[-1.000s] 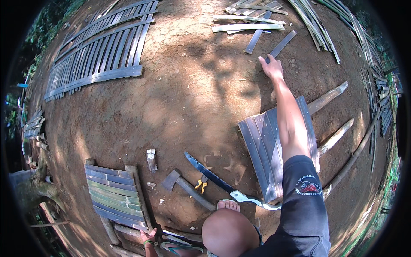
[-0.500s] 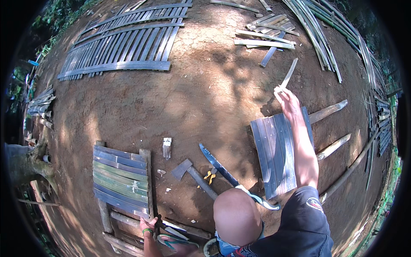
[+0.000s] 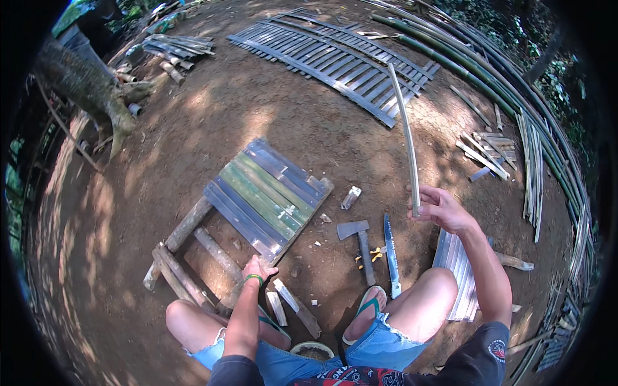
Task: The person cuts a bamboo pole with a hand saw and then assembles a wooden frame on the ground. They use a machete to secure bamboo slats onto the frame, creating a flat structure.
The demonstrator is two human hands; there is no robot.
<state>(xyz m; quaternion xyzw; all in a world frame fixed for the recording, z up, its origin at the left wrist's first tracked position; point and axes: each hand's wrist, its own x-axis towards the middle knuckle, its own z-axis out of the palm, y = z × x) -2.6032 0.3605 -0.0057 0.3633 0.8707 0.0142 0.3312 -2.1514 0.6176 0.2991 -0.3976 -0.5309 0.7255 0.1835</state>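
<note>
The right hand (image 3: 441, 209) is gripping a long thin bamboo strip (image 3: 404, 128) near its lower end, fingers curled shut around it, and the strip is rising up and away over the bare dirt ground (image 3: 193, 135), its far tip ending near a big slatted panel (image 3: 335, 55). The left hand (image 3: 257, 267) is resting down by the near corner of a small panel of blue and green slats (image 3: 264, 193), fingers bent; whether it is pinching anything I cannot tell. Between the knees a hatchet (image 3: 358, 238) and a long blade (image 3: 391, 254) are lying side by side, with something small and yellow (image 3: 373, 255) between them, too small to make out. A foot in a sandal (image 3: 367, 309) is covering the hatchet handle's near end
</note>
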